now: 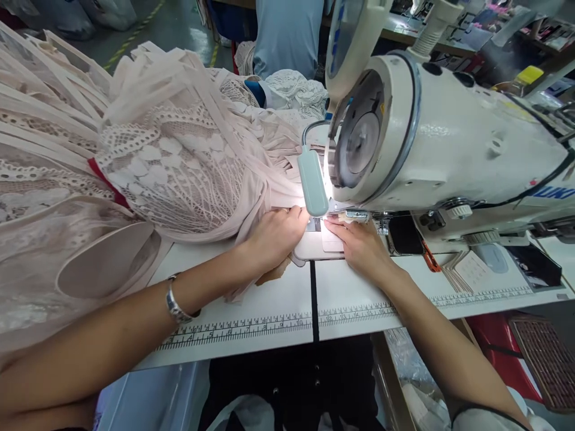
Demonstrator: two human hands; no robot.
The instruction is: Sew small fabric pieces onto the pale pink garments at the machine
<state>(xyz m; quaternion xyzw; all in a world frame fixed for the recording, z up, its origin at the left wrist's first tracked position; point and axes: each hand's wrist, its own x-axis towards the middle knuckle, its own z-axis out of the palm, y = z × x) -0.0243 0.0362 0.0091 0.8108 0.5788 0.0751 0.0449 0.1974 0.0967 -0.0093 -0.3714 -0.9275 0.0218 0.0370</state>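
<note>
A white sewing machine (471, 131) stands over the table, its needle area lit brightly and partly hidden by a small green lamp (313, 185). My left hand (279, 238) is just left of the needle area, fingers curled and pressed on the edge of a pale pink lace bra (175, 173). On the other side, my right hand (365, 248) lies low under the machine head, fingers stretched out on the sewing bed by a small whitish piece (331, 240). The lamp and the hands hide the exact stitching spot.
More pale pink lace pieces and straps heap up at the left, with a smooth cup (105, 260) in front. A ruler strip (269, 326) runs along the table's front edge. To the right lie an orange cutter (431, 258) and some cards (469, 272). Behind, a person in blue (287, 36).
</note>
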